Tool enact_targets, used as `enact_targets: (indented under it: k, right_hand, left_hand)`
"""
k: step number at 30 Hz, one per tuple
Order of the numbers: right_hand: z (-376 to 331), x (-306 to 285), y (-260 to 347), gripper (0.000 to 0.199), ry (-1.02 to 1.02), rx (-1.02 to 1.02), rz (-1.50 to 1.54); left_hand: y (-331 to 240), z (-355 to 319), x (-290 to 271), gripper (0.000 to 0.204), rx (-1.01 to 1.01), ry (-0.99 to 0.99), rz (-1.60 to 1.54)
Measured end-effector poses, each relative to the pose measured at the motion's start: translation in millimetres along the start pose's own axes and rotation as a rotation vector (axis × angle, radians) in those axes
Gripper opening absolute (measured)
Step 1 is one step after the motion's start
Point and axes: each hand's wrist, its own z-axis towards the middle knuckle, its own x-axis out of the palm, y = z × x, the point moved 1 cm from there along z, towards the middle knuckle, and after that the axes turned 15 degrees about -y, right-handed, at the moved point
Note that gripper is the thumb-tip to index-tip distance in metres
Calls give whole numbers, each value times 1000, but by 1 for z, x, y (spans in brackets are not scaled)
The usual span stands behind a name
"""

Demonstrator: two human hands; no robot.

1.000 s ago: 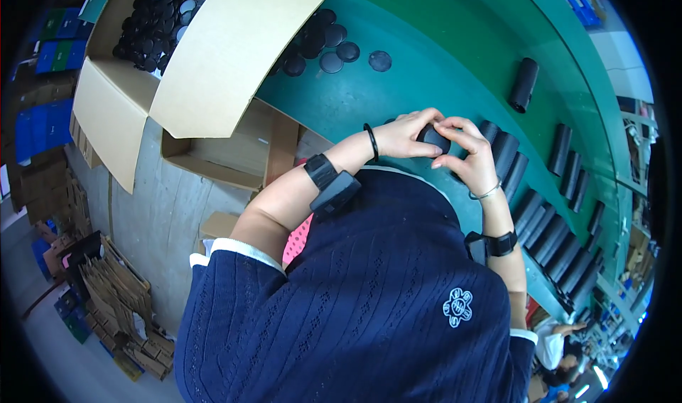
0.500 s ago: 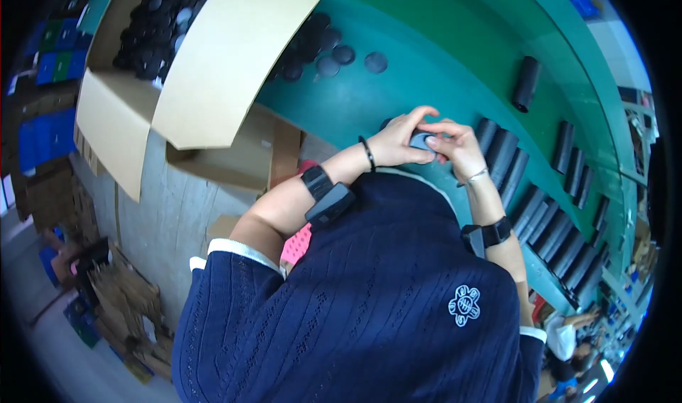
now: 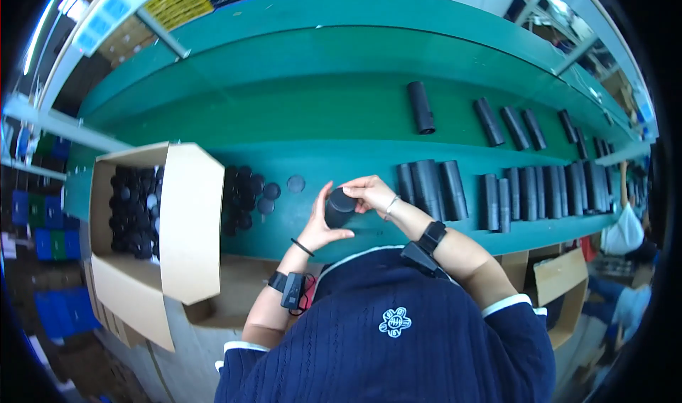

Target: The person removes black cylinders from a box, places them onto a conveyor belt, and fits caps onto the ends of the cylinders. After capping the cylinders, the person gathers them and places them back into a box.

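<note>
1. Head view: the left hand (image 3: pixel 317 225) cups a black cylinder (image 3: pixel 339 207) from below while the right hand (image 3: pixel 369 190) curls over its top, above the green bench (image 3: pixel 305 119).
2. An open carton (image 3: pixel 186 225) of what look like black caps sits left; black tubes (image 3: pixel 430 188) lie right.

Both forearms in from below, elbows bent, wrists w/ dark bands. Left hand (image 3: pixel 318 225) cupped, palm inward; right hand (image 3: pixel 369 192) curled opposite, fingers (image 3: pixel 353 186) bent, hands close together.

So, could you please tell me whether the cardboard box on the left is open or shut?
Open: the cardboard box has its flaps spread, showing black round parts inside.
</note>
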Motion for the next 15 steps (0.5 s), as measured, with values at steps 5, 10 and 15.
enact_targets:
  k: [5, 10, 15]
  right_hand:
    - [-13, -26, 34, 32, -52, -265, 138]
    - [-36, -164, 35, 20, -597, -618, -206]
    - [-58, -246, -42, 59, -996, -410, -945]
  left_hand:
    - [50, 43, 27, 77, -508, -206, -422]
    - [52, 168, 42, 96, -622, -137, -550]
    - [116, 256, 68, 96, -266, -517, 140]
